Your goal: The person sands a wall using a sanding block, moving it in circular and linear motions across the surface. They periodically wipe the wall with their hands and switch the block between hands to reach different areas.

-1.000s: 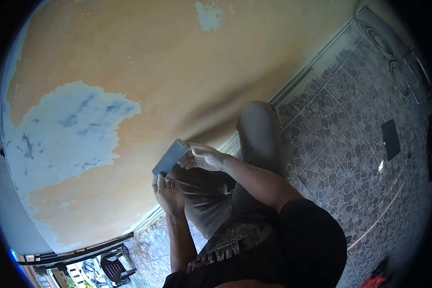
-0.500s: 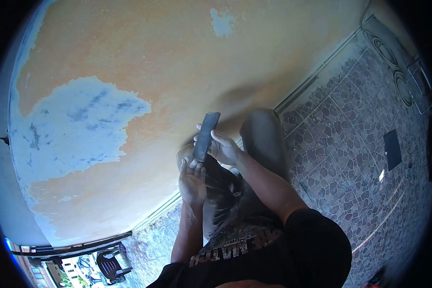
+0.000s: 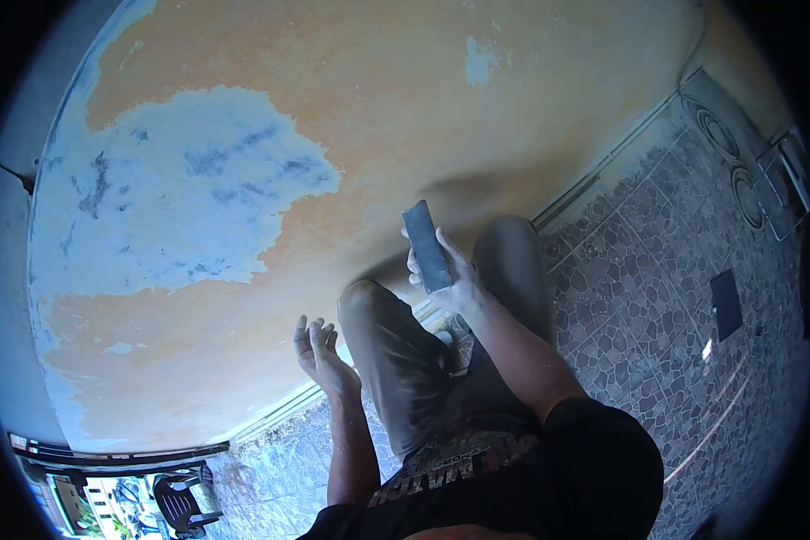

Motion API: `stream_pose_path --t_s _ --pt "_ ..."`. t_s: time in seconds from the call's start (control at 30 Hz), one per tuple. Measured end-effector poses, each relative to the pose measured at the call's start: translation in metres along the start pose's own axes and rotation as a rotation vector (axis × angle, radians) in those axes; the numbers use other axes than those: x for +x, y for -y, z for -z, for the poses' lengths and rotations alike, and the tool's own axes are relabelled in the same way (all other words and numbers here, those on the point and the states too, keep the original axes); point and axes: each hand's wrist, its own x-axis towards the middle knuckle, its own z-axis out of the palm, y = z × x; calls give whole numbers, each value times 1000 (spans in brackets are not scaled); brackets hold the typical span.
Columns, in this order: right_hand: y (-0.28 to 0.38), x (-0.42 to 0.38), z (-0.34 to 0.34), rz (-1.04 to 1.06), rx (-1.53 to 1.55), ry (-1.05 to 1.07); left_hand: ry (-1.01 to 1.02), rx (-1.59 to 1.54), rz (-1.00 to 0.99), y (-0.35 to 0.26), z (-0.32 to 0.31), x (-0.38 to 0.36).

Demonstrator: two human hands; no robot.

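Note:
My right hand point(image 3: 456, 281) is closed around a dark grey, flat oblong sanding block point(image 3: 428, 247), its broad face turned up toward me. Dust whitens the fingers. My left hand point(image 3: 327, 362) is raised apart from the block, left of my knee, with loosely curled fingers spread and nothing in them. In front of both hands is the wall point(image 3: 378, 117), with worn orange-tan paint and a large pale, bluish-white patch point(image 3: 180, 193) marked by grey smudges.
My bent knees point(image 3: 382, 328) are close to the wall base. A dark rectangular sheet point(image 3: 727, 305) lies on the stone-patterned floor point(image 3: 630, 297) at right. Coiled cable point(image 3: 718, 130) and a metal frame point(image 3: 783, 184) are at far right. A dark plastic chair point(image 3: 182, 504) stands at lower left.
My left hand has come away from the sanding block and moved left and down. My right hand keeps the block, now tilted the other way. The view has shifted.

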Motion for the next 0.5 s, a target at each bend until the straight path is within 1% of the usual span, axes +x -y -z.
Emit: stream_pose_path --t_s 0.03,0.07,0.13,0.17,0.2,0.27,0.3,0.33,0.37,0.4,0.43,0.47,0.5 --pt "2 6 0 52 -1 -47 -51 10 -44 0 10 1" --pt "7 10 1 51 -12 -46 -99 34 -114 0 19 1" --pt "18 12 -15 316 -150 -331 -179 169 -222 2 36 5" --pt "19 12 -25 417 -221 -433 -213 205 -249 2 41 8" --pt "17 21 -21 423 -222 -436 -234 245 -289 1 42 11" --pt "18 41 -11 654 -218 -904 -215 333 -395 9 46 22" --pt "22 45 -7 546 -232 -1004 -203 332 -394 10 47 29" --pt "28 51 -5 558 -225 -1005 -162 588 -556 12 46 36" --pt "33 61 -2 701 -422 -980 -117 844 -723 13 43 45" --pt "37 73 -1 841 -616 -946 -104 841 -736 14 35 56" --pt "40 77 -31 1088 -779 -840 -111 989 -880 15 27 64" --pt "44 81 -45 1087 -771 -851 -119 1142 -1016 16 23 70" --pt "49 86 -55 1234 -1062 -735 -52 1164 -1066 28 28 86"
